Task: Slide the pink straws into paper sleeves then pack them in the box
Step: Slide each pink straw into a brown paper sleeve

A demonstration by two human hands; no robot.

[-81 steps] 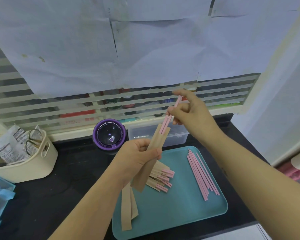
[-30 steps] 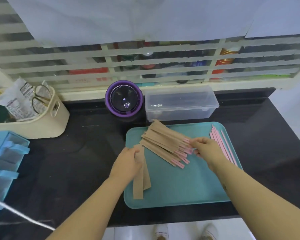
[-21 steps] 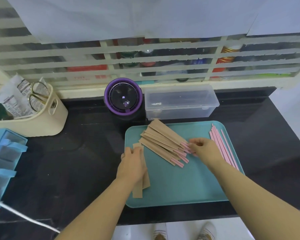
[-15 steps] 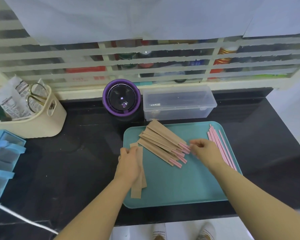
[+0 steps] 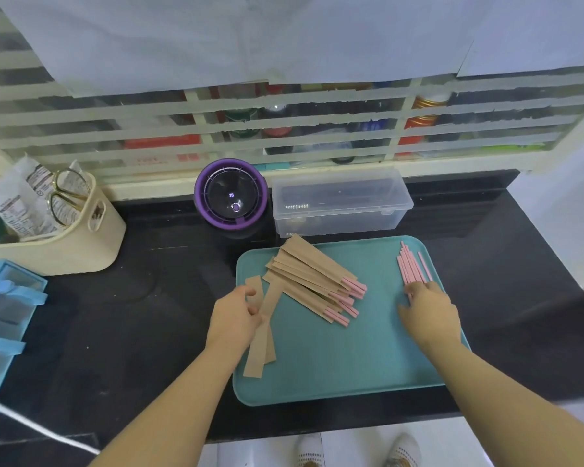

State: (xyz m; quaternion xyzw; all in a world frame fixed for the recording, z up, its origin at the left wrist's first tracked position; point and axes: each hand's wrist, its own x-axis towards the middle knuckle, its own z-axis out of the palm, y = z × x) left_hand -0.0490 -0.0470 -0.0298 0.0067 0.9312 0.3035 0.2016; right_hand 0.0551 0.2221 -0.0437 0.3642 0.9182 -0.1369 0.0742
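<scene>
A teal tray (image 5: 334,358) lies on the black counter. On its back left lies a fanned pile of straws in brown paper sleeves (image 5: 311,274), pink tips pointing right. Loose pink straws (image 5: 410,264) lie along the tray's right side. My right hand (image 5: 429,311) rests its fingertips on their near ends and hides them. Empty paper sleeves (image 5: 258,348) lie at the tray's left edge. My left hand (image 5: 236,315) pinches one of them between thumb and fingers. The clear plastic box (image 5: 341,203) stands closed just behind the tray.
A purple round device (image 5: 231,197) stands left of the box. A cream basket (image 5: 64,244) with scissors and packets sits at the far left, and a blue organiser (image 5: 4,308) in front of it. A white cable (image 5: 38,429) crosses the near left corner.
My right hand left the pink tips of the sleeved pile and moved right onto the loose straws. My left hand stayed at the empty sleeves and took one between thumb and fingers.
</scene>
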